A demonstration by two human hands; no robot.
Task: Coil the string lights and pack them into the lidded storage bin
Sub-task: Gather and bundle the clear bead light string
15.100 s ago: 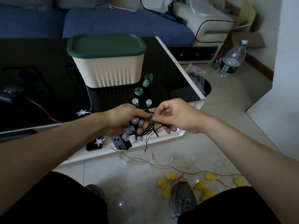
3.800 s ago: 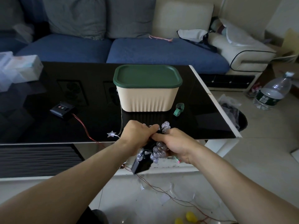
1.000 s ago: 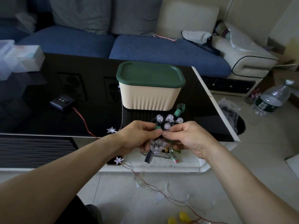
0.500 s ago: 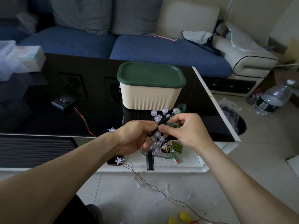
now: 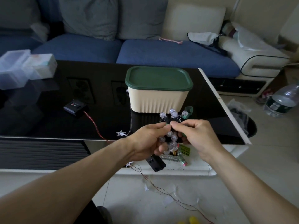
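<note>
My left hand [image 5: 146, 141] and right hand [image 5: 196, 136] meet fingertip to fingertip just in front of the table edge, both pinching a small green tie [image 5: 167, 125] around the bundle of string lights [image 5: 170, 135]. Left fingers also curl under the bundle. The bundle's long axis runs roughly up and down in view: four clear round bulbs fan out above the pinch toward the bin, the rest cluster below between my palms. A black battery box [image 5: 155, 163] hangs from the bottom, tilted.

Storage bin [image 5: 157, 98], cream ribbed wall, green lid [image 5: 157, 78] seated on it, stands on the black glass table [image 5: 48, 120] just beyond the bulbs. Another green tie [image 5: 188, 110] lies at the bin's right front corner.

A second battery box [image 5: 74, 107] with red wire and a star light [image 5: 120, 133] lie left on the table. A yellow label [image 5: 185, 150] on the lower shelf; print too small to read. Water bottle [image 5: 282, 101] on the floor far right, label unreadable.
</note>
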